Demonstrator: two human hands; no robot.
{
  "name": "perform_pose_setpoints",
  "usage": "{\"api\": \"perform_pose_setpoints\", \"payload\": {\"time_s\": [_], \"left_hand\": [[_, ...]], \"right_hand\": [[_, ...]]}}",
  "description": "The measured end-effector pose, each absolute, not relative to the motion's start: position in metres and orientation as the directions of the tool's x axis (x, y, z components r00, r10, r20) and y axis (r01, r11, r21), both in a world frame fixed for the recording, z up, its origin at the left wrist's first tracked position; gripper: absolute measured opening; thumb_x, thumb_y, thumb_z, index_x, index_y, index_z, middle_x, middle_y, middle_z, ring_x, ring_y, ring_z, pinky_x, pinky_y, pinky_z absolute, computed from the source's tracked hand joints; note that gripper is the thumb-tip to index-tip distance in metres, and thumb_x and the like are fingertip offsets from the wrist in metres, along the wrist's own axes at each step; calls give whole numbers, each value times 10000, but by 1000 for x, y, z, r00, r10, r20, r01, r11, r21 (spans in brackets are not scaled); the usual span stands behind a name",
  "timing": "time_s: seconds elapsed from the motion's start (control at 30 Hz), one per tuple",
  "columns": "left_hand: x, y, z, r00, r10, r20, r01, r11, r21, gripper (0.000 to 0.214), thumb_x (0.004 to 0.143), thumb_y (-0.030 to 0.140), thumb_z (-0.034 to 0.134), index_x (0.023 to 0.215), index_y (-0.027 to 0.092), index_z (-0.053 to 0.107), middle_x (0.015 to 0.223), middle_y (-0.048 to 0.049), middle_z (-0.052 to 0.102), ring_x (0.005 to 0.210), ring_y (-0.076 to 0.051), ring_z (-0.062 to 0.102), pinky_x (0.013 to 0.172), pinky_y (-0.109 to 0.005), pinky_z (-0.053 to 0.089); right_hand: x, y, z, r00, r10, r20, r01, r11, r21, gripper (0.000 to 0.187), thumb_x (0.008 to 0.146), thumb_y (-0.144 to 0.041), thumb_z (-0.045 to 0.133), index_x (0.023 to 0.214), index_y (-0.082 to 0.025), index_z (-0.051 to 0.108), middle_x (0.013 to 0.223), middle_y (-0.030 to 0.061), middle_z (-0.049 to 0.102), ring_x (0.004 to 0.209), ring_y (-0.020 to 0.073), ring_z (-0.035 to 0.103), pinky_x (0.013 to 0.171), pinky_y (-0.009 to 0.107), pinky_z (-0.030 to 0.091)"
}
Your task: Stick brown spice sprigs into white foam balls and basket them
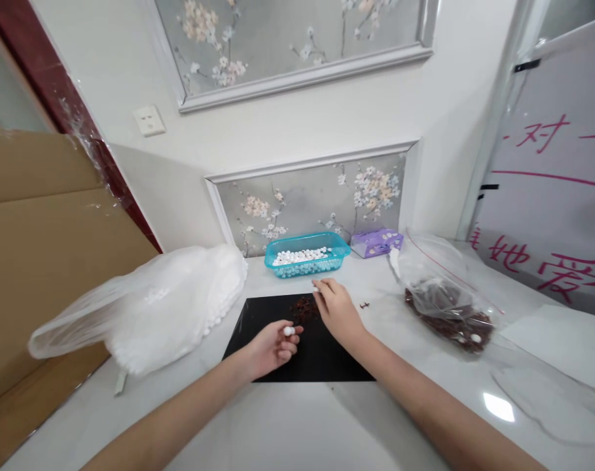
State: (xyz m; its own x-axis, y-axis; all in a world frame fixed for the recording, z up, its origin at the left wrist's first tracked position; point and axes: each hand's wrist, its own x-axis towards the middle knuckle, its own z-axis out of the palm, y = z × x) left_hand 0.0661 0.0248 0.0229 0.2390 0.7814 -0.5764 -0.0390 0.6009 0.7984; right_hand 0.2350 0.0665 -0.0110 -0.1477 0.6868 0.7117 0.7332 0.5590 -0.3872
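1. Left hand (pixel 272 348): curled, grasping a small white ball (pixel 289 331) between thumb and fingertips, held above the black mat (pixel 326 363).
2. Right hand (pixel 337 313): open, not grasping anything, fingers spread and pointing forward, just beside a small pile of dark brown bits (pixel 304 310) on the mat (what the bits are is too small to tell).
3. One loose brown piece (pixel 364 305) lies on the white counter (pixel 277 425), right of the right hand.
4. Ahead of the mat: teal plastic basket (pixel 307 241) holding many white balls (pixel 302 257).
5. Left of the mat: large clear plastic bag (pixel 144 307) packed with white balls, resting on the counter.
6. Right of the mat: clear zip bag (pixel 447 307) with brown bits inside, and a few white balls among them.
7. Behind, against the wall: purple tissue box (pixel 376 243).
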Motion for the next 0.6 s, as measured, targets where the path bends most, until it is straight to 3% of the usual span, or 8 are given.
{"api": "perform_pose_setpoints", "payload": {"time_s": [0.23,0.47,0.6], "left_hand": [[91,26,18,336,674,-658,-222,735,640,229,818,182,354,590,155,351,520,62,265,358,-16,235,331,-112,138],[91,29,23,316,691,-650,-267,722,638,330,876,327,301,584,173,309,509,59,254,368,-35,264,333,-108,157],[87,39,18,283,725,-628,-237,688,686,349,903,325,284,598,165,336,504,65,259,371,-29,244,335,-112,151]], "right_hand": [[220,51,-26,-328,575,750,531,769,-357,261,906,-165,374,1039,-162,599,963,98,614,882,183,605,814,330,513],[217,47,-30,-357,595,720,474,779,-410,218,898,-164,403,924,-138,618,898,92,606,813,175,593,761,319,525],[219,46,-29,-365,622,692,493,760,-423,242,890,-166,422,1035,-158,616,962,87,608,878,186,570,801,333,509]]}}
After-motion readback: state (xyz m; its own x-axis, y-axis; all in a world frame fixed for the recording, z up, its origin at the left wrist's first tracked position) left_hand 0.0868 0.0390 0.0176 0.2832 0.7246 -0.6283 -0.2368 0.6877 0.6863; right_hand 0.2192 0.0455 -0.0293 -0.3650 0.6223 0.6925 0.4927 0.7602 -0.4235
